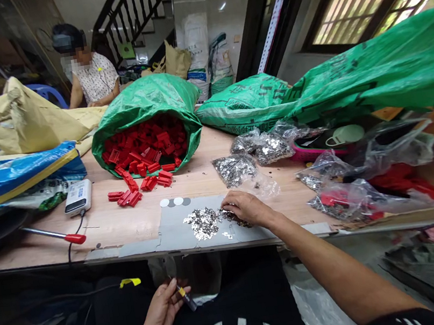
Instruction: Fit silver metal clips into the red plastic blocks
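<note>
My left hand (pixel 165 306) is low over my lap, below the table edge, with its fingers closed round a small dark tool with a yellow band (pixel 185 297). On the table my right hand (pixel 246 207) reaches down to a darker heap of small metal pieces (pixel 243 222), fingertips bent together at its left side; whatever they pinch is too small to make out. Beside it, a pile of shiny flat metal pieces (pixel 204 223) lies on a grey mat (pixel 173 228). Pale discs (pixel 178 201) sit at the mat's back edge.
Red plastic parts (pixel 145 146) spill from a green sack (pixel 142 100). Clear bags of metal pieces (pixel 235 170) stand behind my right hand. A red-tipped rod (pixel 75 238) and a white power bank (pixel 78 197) with a cable are left. A person (pixel 96 77) sits across the table.
</note>
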Motion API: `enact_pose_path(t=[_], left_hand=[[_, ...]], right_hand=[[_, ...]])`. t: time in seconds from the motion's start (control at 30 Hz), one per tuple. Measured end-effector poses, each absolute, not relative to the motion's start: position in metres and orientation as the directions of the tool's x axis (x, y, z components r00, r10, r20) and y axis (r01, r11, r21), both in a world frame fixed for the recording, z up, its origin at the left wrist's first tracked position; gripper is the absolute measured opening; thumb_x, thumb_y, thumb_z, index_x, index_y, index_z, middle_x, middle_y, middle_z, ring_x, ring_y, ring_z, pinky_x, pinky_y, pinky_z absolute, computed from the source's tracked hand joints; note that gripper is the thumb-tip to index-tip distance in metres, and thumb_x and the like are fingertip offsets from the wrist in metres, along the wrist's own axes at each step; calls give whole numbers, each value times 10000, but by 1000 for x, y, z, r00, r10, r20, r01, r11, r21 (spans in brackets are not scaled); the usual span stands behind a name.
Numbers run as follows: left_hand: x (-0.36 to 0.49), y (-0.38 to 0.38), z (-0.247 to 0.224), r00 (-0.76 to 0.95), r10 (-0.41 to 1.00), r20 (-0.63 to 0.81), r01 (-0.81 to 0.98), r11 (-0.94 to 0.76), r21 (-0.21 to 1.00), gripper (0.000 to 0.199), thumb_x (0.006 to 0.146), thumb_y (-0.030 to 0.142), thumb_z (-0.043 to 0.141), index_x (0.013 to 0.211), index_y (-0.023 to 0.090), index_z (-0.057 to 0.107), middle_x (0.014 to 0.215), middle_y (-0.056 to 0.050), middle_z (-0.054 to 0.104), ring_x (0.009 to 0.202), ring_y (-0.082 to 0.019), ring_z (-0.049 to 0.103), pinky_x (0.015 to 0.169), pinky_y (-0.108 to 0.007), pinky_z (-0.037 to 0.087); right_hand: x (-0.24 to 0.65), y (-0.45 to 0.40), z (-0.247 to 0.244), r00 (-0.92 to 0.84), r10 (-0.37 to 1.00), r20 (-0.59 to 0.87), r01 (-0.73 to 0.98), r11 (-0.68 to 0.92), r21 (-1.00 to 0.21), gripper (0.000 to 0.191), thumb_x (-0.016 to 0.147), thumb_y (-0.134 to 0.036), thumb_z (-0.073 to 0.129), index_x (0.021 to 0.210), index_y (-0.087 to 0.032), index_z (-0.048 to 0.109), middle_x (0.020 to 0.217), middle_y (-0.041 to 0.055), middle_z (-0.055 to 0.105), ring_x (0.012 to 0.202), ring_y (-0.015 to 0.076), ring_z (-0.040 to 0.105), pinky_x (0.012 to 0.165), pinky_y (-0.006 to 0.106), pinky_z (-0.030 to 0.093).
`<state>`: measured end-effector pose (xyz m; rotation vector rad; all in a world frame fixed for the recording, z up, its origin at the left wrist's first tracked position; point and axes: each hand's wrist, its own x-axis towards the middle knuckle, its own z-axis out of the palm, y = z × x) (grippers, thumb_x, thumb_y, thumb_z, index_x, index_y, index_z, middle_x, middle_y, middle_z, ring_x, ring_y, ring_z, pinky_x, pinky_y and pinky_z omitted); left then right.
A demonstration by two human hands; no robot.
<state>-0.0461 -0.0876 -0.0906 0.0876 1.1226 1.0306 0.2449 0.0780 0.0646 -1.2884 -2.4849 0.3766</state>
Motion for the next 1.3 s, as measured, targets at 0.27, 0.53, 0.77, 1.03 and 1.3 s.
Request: enact_pose_path(t=[0.27,0.53,0.77,1.03,1.3], left_hand=[[-47,-88,-92,48,714,-699,-631,564,533,181,757,202,715,736,121,554,910,-135,723,824,-266,720,770,-367,558],[-47,-88,-89,68,719,-692,-632,568,528,159,754,188,716,756,110,577,903,-136,724,817,-257,721,784,-354,554],[-46,-88,-88,49,710,-702,-622,572,535,142,765,175,702,757,114,574,904,-143,727,813,-260,723,783,-366,554],[-46,-87,-89,41,708,-705,-629,567,532,131,777,137,680,746,114,555,892,-154,726,809,-270,725,767,-368,559],[-49,-89,-92,55,731,-681,-627,555,546,198,773,178,697,719,134,512,896,-138,728,835,-265,723,731,-339,567]], right_hand=[[279,67,70,-504,850,151,758,520,-394,109,834,-177,585,852,-209,688,836,34,688,821,192,606,782,315,453],[271,50,61,-583,797,156,696,589,-411,133,871,-189,564,920,-230,680,897,39,659,909,189,582,842,317,438],[281,48,60,-529,828,186,729,555,-401,176,852,-152,573,987,-219,664,964,67,646,954,213,574,884,361,442],[265,43,62,-616,768,175,676,629,-384,193,822,-149,611,991,-223,666,956,55,639,941,202,570,877,348,430],[255,49,63,-601,783,163,685,609,-401,90,811,-134,609,857,-204,639,856,30,654,870,190,576,844,326,422]])
